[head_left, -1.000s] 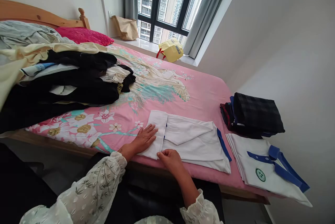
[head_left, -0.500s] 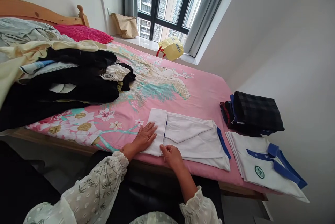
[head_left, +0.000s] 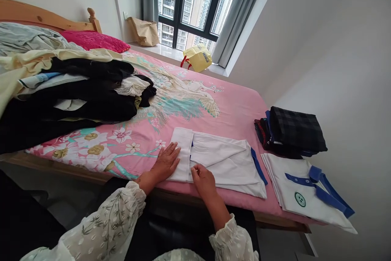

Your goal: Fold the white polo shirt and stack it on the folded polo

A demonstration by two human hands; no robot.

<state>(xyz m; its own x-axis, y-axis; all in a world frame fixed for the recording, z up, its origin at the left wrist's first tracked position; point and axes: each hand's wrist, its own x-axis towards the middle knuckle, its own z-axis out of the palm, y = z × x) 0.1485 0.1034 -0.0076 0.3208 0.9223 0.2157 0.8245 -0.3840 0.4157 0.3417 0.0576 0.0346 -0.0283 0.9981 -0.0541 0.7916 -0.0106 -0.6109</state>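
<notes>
A white shirt (head_left: pixel 224 157) with blue trim lies folded flat along the near edge of the bed, its left end turned over in a straight band. My left hand (head_left: pixel 166 161) is open and rests flat on that band, fingers pointing away from me. Just right of the band's edge, my right hand (head_left: pixel 204 180) is closed, with its curled fingertips against the shirt; whether cloth is pinched in them is hidden. Another folded white polo shirt (head_left: pixel 301 187), with a blue collar and a round green badge, lies to the right.
Behind the polo shirt stands a stack of dark folded clothes (head_left: pixel 297 130), plaid on top. A loose heap of clothes (head_left: pixel 85 94) covers the bed's left side. A pink pillow (head_left: pixel 94 41) lies by the headboard. A paper bag (head_left: pixel 143 31) and a yellow bag (head_left: pixel 198 57) sit by the window.
My right hand has shifted slightly right, off the band's edge, with its fingers more curled. My left hand stays flat on the band. The view has moved a little.
</notes>
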